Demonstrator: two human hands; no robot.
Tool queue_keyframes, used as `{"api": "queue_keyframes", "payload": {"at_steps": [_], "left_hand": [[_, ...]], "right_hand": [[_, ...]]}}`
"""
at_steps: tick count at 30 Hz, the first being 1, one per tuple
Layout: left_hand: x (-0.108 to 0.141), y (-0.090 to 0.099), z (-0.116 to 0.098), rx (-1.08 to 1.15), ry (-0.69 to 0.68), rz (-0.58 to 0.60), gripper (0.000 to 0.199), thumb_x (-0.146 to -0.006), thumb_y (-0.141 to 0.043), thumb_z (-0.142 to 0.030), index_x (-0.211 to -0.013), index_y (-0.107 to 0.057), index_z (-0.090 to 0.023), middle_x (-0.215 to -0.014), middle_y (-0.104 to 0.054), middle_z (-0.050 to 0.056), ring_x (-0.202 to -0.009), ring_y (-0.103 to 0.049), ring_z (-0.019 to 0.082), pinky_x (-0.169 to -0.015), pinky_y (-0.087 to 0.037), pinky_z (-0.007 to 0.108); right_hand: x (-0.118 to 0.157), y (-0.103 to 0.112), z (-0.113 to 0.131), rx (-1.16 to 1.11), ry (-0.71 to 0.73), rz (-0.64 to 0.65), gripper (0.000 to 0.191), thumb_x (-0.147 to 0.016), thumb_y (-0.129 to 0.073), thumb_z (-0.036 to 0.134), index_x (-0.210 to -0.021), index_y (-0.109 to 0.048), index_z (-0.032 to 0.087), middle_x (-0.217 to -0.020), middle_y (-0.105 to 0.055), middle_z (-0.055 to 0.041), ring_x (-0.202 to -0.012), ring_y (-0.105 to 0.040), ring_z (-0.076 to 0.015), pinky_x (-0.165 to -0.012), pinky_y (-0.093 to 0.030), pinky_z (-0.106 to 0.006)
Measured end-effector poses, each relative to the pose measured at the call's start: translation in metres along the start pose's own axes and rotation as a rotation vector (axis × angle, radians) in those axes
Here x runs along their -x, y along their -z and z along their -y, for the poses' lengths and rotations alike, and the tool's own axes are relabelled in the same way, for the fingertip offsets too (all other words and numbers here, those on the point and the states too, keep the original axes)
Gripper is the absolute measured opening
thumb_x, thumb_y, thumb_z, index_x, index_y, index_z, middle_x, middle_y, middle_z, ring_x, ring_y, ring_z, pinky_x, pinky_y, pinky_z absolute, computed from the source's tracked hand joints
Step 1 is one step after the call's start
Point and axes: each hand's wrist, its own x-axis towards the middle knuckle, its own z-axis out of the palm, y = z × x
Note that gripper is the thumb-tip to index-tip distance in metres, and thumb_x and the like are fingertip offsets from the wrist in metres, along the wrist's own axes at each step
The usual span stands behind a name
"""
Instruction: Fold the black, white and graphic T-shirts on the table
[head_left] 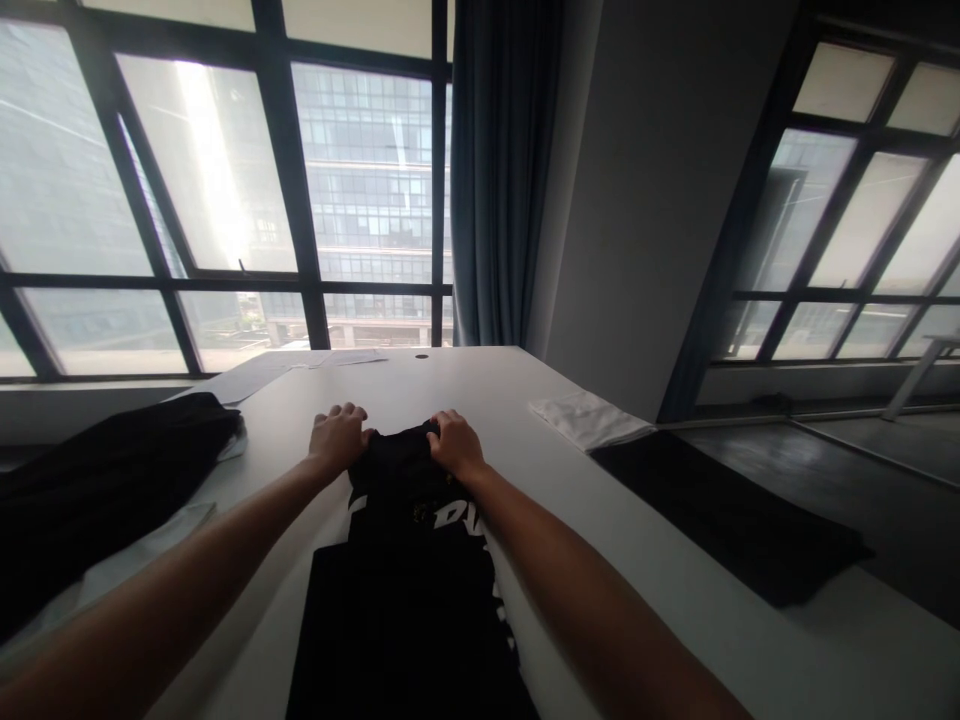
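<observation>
A black shirt [409, 600] with white lettering lies folded into a long strip on the white table, stretching from the near edge of the view to mid-table. At its far end, my left hand [339, 437] has its thumb and fingers closed on the left corner. My right hand [456, 443] grips the right corner of that same end. Part of the lettering shows between my forearms, with more along the shirt's right side. The cloth pinched under my fingers is mostly hidden.
A heap of black cloth [127, 470] lies on the left, over some white material. On the right are a folded black cloth [727, 510] and a folded white cloth [592, 418]. Papers [330, 358] lie on the table [480, 380] toward the windows, near a blue curtain [499, 200].
</observation>
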Motion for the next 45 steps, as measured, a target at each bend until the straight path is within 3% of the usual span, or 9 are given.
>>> {"api": "queue_keyframes", "payload": {"at_steps": [6,9,13,18,23,29,36,41,45], "left_hand": [[0.035,-0.026,-0.009,0.091,-0.057,0.279,0.071,-0.089,-0.035,-0.065,-0.143,-0.046,-0.019,-0.155,-0.04,0.016,-0.143,-0.033,0.036,-0.109,-0.032,0.05],[0.035,-0.042,0.004,0.182,-0.105,0.34,0.082,-0.087,-0.034,-0.07,-0.151,-0.034,-0.018,-0.162,-0.022,0.013,-0.15,-0.015,0.032,-0.116,-0.023,0.048],[0.033,-0.044,0.014,0.235,-0.192,0.312,0.081,-0.09,-0.033,-0.066,-0.154,-0.028,-0.017,-0.163,-0.017,0.01,-0.151,-0.009,0.027,-0.12,-0.018,0.044],[0.052,-0.021,0.015,0.248,-0.167,0.19,0.065,-0.095,-0.03,-0.055,-0.151,-0.034,-0.022,-0.163,-0.02,0.008,-0.151,-0.012,0.028,-0.119,-0.02,0.052],[0.105,0.025,0.019,0.409,-0.341,0.222,0.05,-0.094,-0.039,-0.047,-0.135,-0.055,-0.024,-0.149,-0.049,0.008,-0.134,-0.047,0.026,-0.112,-0.038,0.043],[0.171,0.073,0.025,0.521,-0.569,0.405,0.035,-0.08,-0.065,-0.037,-0.115,-0.068,-0.032,-0.134,-0.06,0.004,-0.124,-0.053,0.026,-0.108,-0.043,0.041],[0.199,0.059,0.034,0.647,-0.614,0.572,0.055,-0.077,-0.073,-0.037,-0.131,-0.059,-0.039,-0.155,-0.041,0.003,-0.143,-0.035,0.031,-0.114,-0.034,0.051],[0.204,0.042,0.038,0.686,-0.687,0.475,0.063,-0.08,-0.071,-0.04,-0.139,-0.051,-0.034,-0.157,-0.038,0.008,-0.147,-0.026,0.032,-0.119,-0.023,0.055],[0.206,0.045,0.034,0.678,-0.716,0.43,0.074,-0.073,-0.077,-0.047,-0.14,-0.05,-0.034,-0.157,-0.036,0.009,-0.146,-0.028,0.034,-0.117,-0.027,0.054]], "right_hand": [[0.005,0.01,0.026,0.079,-0.03,0.584,0.069,-0.087,-0.056,0.055,-0.146,-0.044,0.021,-0.157,-0.032,-0.0148,-0.143,-0.028,-0.0364,-0.114,-0.025,-0.053],[0.007,0.005,0.022,0.094,-0.024,0.693,0.078,-0.09,-0.048,0.06,-0.155,-0.026,0.022,-0.164,-0.012,-0.0102,-0.15,-0.002,-0.0343,-0.119,-0.007,-0.055],[0.011,-0.001,0.013,0.096,0.011,0.68,0.078,-0.092,-0.04,0.064,-0.156,-0.022,0.023,-0.164,-0.008,-0.0064,-0.151,0.0,-0.0303,-0.12,-0.004,-0.052],[0.03,0.008,0.007,0.174,-0.031,0.444,0.077,-0.095,-0.038,0.061,-0.154,-0.026,0.015,-0.159,-0.024,-0.0193,-0.147,-0.022,-0.0314,-0.117,-0.018,-0.048],[0.068,0.043,0.0,0.244,0.066,0.379,0.049,-0.094,-0.047,0.031,-0.142,-0.049,0.019,-0.142,-0.052,-0.0144,-0.127,-0.051,-0.0291,-0.105,-0.038,-0.043],[0.117,0.093,0.004,0.088,0.24,0.527,0.053,-0.072,-0.066,0.01,-0.124,-0.066,0.023,-0.133,-0.058,-0.0088,-0.117,-0.058,-0.0254,-0.101,-0.044,-0.033],[0.146,0.12,0.018,0.021,0.226,0.759,0.077,-0.06,-0.081,0.014,-0.13,-0.061,0.04,-0.154,-0.037,-0.0018,-0.138,-0.04,-0.0304,-0.106,-0.043,-0.038],[0.148,0.125,0.029,-0.127,0.331,0.641,0.027,-0.073,-0.07,0.013,-0.092,-0.079,0.03,-0.141,-0.054,-0.0017,-0.133,-0.046,-0.0247,-0.109,-0.039,-0.036],[0.146,0.123,0.029,-0.398,0.329,0.518,0.02,-0.079,-0.061,0.015,-0.089,-0.077,0.021,-0.109,-0.07,-0.0054,-0.103,-0.064,-0.0201,-0.096,-0.048,-0.032]]}}
